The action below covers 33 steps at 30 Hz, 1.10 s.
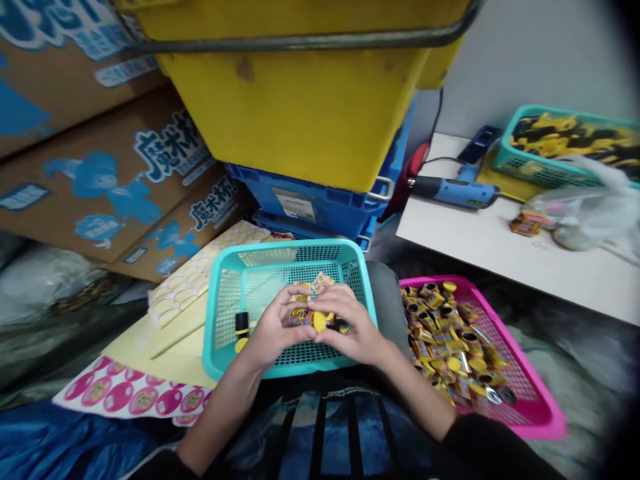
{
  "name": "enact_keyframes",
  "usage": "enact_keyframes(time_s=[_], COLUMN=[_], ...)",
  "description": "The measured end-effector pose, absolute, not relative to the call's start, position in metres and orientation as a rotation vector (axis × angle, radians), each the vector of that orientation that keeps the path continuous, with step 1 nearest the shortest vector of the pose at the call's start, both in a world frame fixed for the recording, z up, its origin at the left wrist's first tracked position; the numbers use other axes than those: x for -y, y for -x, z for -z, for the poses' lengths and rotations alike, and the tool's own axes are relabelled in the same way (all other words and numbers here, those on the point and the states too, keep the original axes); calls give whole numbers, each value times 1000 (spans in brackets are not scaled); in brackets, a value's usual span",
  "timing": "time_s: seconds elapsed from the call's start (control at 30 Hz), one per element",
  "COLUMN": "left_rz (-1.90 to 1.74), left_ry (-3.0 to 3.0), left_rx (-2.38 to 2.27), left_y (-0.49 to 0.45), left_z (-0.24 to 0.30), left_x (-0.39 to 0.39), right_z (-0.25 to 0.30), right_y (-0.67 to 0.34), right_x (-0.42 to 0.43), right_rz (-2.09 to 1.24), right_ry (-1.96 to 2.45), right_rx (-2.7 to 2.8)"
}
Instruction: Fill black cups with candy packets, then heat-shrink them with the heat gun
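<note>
My left hand is closed round a small printed bottle with a yellow cap at its right end. The fingers of my right hand are bent round the capped end, partly hiding it. Both hands are over a turquoise mesh basket. Inside the basket, a black cylinder with a yellow band stands at the left, near a yellow round piece. Printed pieces lie behind my fingers. Another small dark piece shows under my right hand, too covered to make out.
A pink basket of many similar bottles is at the right. Sticker sheets lie left. Yellow and blue crates and cartons stand behind. A white table holds a blue tool and another turquoise basket.
</note>
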<state>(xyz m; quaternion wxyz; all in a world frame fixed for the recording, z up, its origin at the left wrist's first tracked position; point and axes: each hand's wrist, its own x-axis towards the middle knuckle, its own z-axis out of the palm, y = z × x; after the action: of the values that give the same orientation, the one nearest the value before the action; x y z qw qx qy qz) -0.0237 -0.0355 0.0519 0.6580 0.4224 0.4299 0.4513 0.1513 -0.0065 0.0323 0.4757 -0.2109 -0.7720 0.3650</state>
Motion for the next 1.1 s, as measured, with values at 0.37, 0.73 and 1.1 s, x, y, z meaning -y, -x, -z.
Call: enact_keyframes(time_s=[0.37, 0.73, 1.1], left_rz=[88, -214, -665], left_ry=[-1911, -1804, -1596], left_rx=[-2158, -1855, -1822], left_y=[100, 67, 79], left_z=[-8, 18, 28], left_x=[56, 40, 38], right_z=[17, -3, 42], right_y=[-374, -203, -121], right_x=[26, -19, -70], right_rz=[-578, -625, -850], right_ry=[2102, 1428, 1920], right_rx=[1320, 2180, 2290])
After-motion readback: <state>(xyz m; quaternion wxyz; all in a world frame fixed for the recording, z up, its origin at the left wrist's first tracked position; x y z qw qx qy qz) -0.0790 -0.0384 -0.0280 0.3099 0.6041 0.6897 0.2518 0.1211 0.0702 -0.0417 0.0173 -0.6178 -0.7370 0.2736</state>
